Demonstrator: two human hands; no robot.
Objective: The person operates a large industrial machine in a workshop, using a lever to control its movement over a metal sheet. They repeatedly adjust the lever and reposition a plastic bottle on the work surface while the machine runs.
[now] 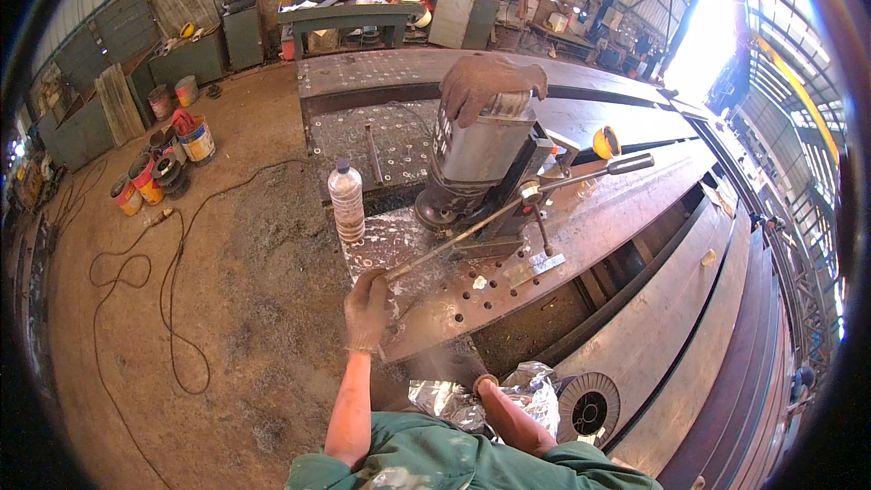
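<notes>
I am drilling a hole in the long rust-brown steel plate [599, 218] that serves as my worktop, with the grey box-shaped magnetic drill press [476, 163] standing upright on it near its close end. My left hand [367, 308], in a brown work glove, is clenched around the end of the thin steel feed lever [454, 240], which runs from the drill's side down toward me. My right hand [485, 82], also gloved, lies cupped over the top of the motor housing, fingers curled down its rim, steadying it.

I judge the feed stroke to be in hand: the cutter end is hidden behind the drill's base, so I cannot tell how deep it sits. The next move calls for an even pull on the lever while the top hand holds the body from rocking.

The drill's long axis is vertical, cutter end pointing down at the plate. The plate's long axis runs away to my right, with a row of finished holes [481, 290] by its near edge. A clear plastic bottle [347, 200] stands just left of the drill.
</notes>
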